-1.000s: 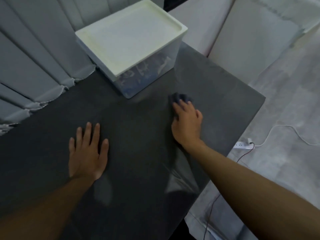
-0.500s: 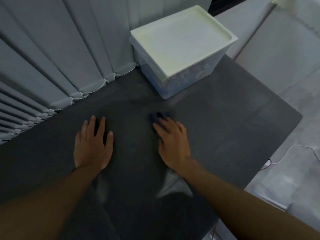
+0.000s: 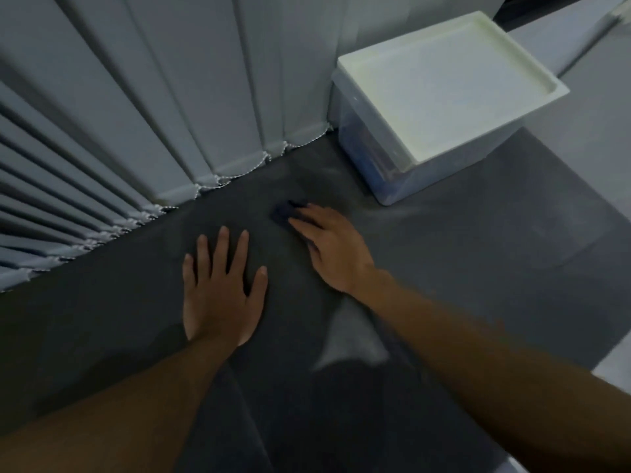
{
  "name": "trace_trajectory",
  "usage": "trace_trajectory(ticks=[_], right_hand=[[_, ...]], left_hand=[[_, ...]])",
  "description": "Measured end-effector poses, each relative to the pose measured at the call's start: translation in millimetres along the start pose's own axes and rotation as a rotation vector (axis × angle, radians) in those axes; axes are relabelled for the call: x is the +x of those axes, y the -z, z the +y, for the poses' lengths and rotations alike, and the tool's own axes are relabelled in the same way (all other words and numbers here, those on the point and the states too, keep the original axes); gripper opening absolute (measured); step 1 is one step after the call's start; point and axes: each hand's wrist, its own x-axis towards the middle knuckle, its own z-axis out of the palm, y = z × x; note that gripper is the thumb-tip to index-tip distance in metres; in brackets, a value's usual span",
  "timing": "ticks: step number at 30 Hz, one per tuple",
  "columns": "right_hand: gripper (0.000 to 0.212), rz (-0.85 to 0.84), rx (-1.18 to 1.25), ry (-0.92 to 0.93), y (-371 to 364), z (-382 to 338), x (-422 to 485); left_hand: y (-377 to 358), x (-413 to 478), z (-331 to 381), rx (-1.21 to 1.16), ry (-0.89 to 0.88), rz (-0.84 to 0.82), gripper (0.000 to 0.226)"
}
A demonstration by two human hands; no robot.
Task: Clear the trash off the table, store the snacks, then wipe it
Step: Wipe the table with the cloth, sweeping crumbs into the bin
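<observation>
Table [image 3: 478,268] wiping occupies us: right hand [image 3: 334,247] presses, fingers straight, what seems a cloth [image 3: 283,211]; left hand [image 3: 222,291] flat; next, sweep lower-right.

Dim, grey-blue light over my table [image 3: 478,268], and everything soft.

The dark top swallows most of the light; only the pale box lid [image 3: 444,87] reads bright. A patch of pale glare lies on the surface just behind my right hand [image 3: 336,249]. That hand and the dark cloth [image 3: 285,211] under its fingers are smeared with blur. The blinds [image 3: 102,131] fan out and bend toward the left edge.
</observation>
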Motion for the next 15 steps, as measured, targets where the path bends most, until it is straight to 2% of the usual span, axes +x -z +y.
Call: trace_trajectory(ticks=[1,5,6,7,10,11,13,15], right_hand=[[0.039,0.027,-0.027,-0.047,0.7,9.0,12.3],[0.051,0.127,-0.125,-0.478,-1.9,21.5,64.2],[0.053,0.128,-0.124,-0.501,-5.1,15.0,71.7],[0.054,0.11,-0.118,-0.442,-8.9,7.2,75.6],[0.046,-0.08,-0.07,0.005,-14.0,-7.3,67.5],[0.043,-0.146,-0.047,0.092,-11.1,-3.6,66.1],[0.041,-0.136,-0.099,0.091,-7.2,13.3,76.2],[0.044,-0.027,-0.188,-0.12,-7.0,28.5,91.0]], left_hand=[[-0.7,0.3,-0.4,-0.001,0.001,0.002,0.068],[-5.4,1.6,-3.6,0.016,-0.001,0.019,0.067],[-6.4,1.5,-4.3,0.018,-0.002,0.024,0.067],[-7.0,1.6,-4.6,0.017,-0.005,0.028,0.067],[-7.3,1.7,-4.6,0.011,-0.01,0.028,0.068],[-7.2,1.7,-4.1,0.01,-0.011,0.026,0.068],[-7.0,1.8,-3.8,0.005,-0.009,0.027,0.067],[-7.0,2.4,-4.0,0.007,-0.008,0.03,0.067]])
